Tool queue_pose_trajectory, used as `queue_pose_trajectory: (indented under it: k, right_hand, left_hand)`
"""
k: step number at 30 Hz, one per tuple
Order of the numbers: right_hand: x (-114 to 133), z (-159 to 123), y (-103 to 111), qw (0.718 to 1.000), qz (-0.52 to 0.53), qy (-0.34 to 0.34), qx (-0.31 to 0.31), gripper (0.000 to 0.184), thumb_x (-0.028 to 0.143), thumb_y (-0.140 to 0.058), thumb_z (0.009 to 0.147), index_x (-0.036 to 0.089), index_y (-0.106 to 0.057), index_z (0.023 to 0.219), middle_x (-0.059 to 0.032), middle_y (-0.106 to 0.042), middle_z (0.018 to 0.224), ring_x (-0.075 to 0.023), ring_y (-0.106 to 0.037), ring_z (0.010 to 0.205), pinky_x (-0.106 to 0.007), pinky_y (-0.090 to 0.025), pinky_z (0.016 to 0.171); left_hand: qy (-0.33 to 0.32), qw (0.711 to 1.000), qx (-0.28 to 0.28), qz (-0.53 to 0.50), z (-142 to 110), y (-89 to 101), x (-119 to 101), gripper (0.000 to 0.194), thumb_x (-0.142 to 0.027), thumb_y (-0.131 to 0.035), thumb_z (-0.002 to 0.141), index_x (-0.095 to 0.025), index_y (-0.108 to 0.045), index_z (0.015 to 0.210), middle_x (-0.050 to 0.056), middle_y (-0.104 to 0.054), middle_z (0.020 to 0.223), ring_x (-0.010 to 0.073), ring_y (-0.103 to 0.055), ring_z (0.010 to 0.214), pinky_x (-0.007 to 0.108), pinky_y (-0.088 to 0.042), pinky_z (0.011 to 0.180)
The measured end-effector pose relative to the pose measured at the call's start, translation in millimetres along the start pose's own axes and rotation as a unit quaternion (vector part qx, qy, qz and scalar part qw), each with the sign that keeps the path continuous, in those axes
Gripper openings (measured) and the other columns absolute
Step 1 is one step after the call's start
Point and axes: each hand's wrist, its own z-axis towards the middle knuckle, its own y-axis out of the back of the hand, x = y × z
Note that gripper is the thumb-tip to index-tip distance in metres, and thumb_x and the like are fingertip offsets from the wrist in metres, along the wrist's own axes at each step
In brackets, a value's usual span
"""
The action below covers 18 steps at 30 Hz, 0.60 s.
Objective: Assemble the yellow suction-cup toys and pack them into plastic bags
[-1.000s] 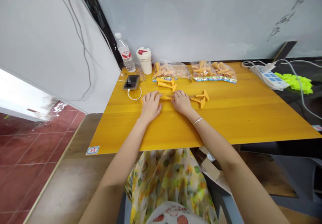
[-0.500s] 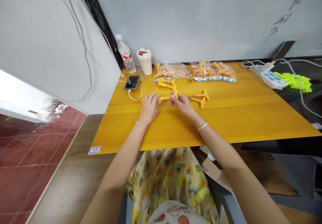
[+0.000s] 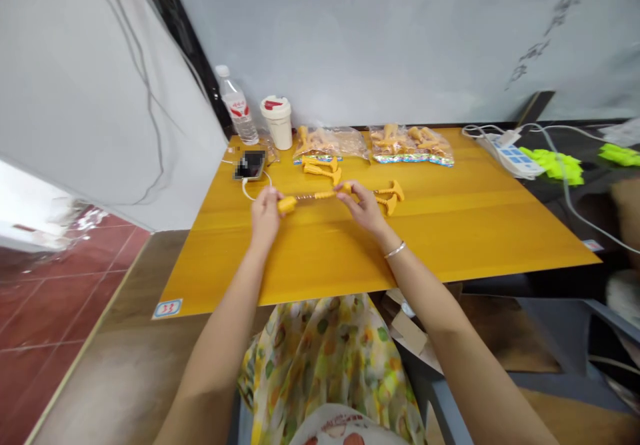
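Golden wooden tabletop [image 3: 450,232] ahead at twelve o'clock, my left hand [image 3: 265,210] and right hand [image 3: 363,208] keep their fingers clamped on the twisted yellow plastic rod [image 3: 315,196], holding it level.

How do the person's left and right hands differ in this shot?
The left hand wraps the thick end of a yellow rod, while the right hand pinches its other end with the fingertips. The right wrist wears a silver bangle; the left wrist is bare. Both hands hold the same rod.

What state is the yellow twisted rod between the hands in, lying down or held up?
Held up: left hand and right hand grip the yellow rod at opposite ends.
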Motion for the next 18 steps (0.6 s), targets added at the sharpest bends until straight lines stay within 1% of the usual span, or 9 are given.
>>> queue_pose_trajectory:
  k: [2, 4, 5, 7, 9, 11, 14, 16, 18]
  right_hand:
    - [-3.6, 4.2, 11.2, 0.996, 0.014, -0.045, -0.075, 0.046, 0.066, -0.045, 0.094, 0.024, -0.065, 0.098, -0.0034, -0.062, 0.087, -0.0179, -0.058, 0.083, -0.031, -0.049, 0.079]
    - [-10.2, 5.3, 25.7, 0.985, 0.015, -0.089, -0.149, 0.047, 0.067, -0.043, 0.094, 0.025, -0.065, 0.096, -0.0022, -0.058, 0.082, -0.0174, -0.055, 0.081, -0.028, -0.047, 0.072]
    - [-14.3, 3.6, 33.4, 0.977, 0.012, -0.109, -0.182, 0.047, 0.067, -0.044, 0.093, 0.025, -0.064, 0.094, -0.0015, -0.055, 0.079, -0.0171, -0.054, 0.079, -0.027, -0.046, 0.069]
    - [-23.8, -5.7, 47.7, 0.962, 0.006, -0.142, -0.234, 0.044, 0.065, -0.049, 0.091, 0.024, -0.063, 0.091, 0.0004, -0.049, 0.074, -0.0159, -0.05, 0.073, -0.026, -0.043, 0.064]
    - [-33.8, -21.8, 59.0, 0.952, 0.0, -0.16, -0.261, 0.04, 0.061, -0.054, 0.088, 0.023, -0.061, 0.096, 0.0022, -0.047, 0.074, -0.0141, -0.046, 0.068, -0.026, -0.04, 0.061]
    - [-42.9, -41.2, 66.3, 0.95, -0.02, -0.173, -0.257, 0.04, 0.057, -0.057, 0.087, 0.023, -0.058, 0.107, 0.0052, -0.043, 0.07, -0.0128, -0.042, 0.062, -0.025, -0.037, 0.058]
    - [-52.2, -65.0, 70.4, 0.953, -0.091, -0.196, -0.211, 0.042, 0.055, -0.055, 0.087, 0.022, -0.054, 0.114, 0.0082, -0.038, 0.065, -0.0127, -0.038, 0.056, -0.025, -0.036, 0.055]
    - [-54.8, -72.8, 69.7, 0.946, -0.158, -0.214, -0.185, 0.041, 0.054, -0.051, 0.089, 0.021, -0.054, 0.112, 0.0059, -0.046, 0.067, -0.0135, -0.042, 0.057, -0.027, -0.038, 0.057]
    - [-54.6, -74.8, 67.6, 0.93, -0.23, -0.23, -0.173, 0.039, 0.052, -0.048, 0.091, 0.02, -0.055, 0.111, -0.0001, -0.057, 0.076, -0.0159, -0.05, 0.062, -0.029, -0.042, 0.061]
  left_hand:
    - [0.005, 0.998, -0.057, -0.017, 5.8, 5.1, 2.5, 0.041, -0.058, -0.042, 0.095, -0.022, -0.049, 0.076, -0.003, -0.047, 0.066, 0.0107, -0.049, 0.055, 0.022, -0.043, 0.049]
    - [-0.017, 0.997, -0.079, -0.01, 8.4, 8.2, 4.2, 0.037, -0.057, -0.047, 0.093, -0.022, -0.052, 0.081, -0.002, -0.052, 0.072, 0.0115, -0.055, 0.063, 0.022, -0.048, 0.055]
    - [-0.03, 0.997, -0.077, 0.004, 8.3, 9.0, 4.4, 0.034, -0.056, -0.049, 0.092, -0.023, -0.054, 0.085, -0.001, -0.056, 0.076, 0.0125, -0.058, 0.068, 0.023, -0.05, 0.06]
    - [-0.054, 0.996, -0.051, 0.05, 5.8, 9.3, 4.0, 0.03, -0.052, -0.054, 0.091, -0.023, -0.058, 0.093, 0.002, -0.062, 0.085, 0.0151, -0.063, 0.08, 0.026, -0.052, 0.069]
    - [-0.079, 0.99, -0.012, 0.112, 2.4, 8.4, 2.8, 0.029, -0.049, -0.058, 0.089, -0.023, -0.061, 0.1, 0.004, -0.066, 0.093, 0.0184, -0.064, 0.09, 0.03, -0.053, 0.077]
    - [-0.108, 0.978, 0.029, 0.173, 0.0, 6.9, 1.7, 0.03, -0.047, -0.062, 0.087, -0.022, -0.062, 0.102, 0.006, -0.068, 0.099, 0.0218, -0.064, 0.097, 0.034, -0.051, 0.086]
    - [-0.15, 0.958, 0.087, 0.228, -0.9, 4.8, 1.0, 0.029, -0.045, -0.063, 0.088, -0.02, -0.062, 0.103, 0.009, -0.069, 0.103, 0.0247, -0.062, 0.101, 0.038, -0.048, 0.094]
    - [-0.168, 0.947, 0.122, 0.244, -2.2, 5.0, 1.5, 0.029, -0.043, -0.059, 0.091, -0.019, -0.062, 0.107, 0.01, -0.068, 0.106, 0.0256, -0.061, 0.103, 0.04, -0.047, 0.096]
    - [-0.184, 0.934, 0.158, 0.261, -6.7, 8.3, 2.8, 0.028, -0.04, -0.054, 0.094, -0.019, -0.061, 0.111, 0.011, -0.068, 0.111, 0.0266, -0.059, 0.107, 0.042, -0.045, 0.099]
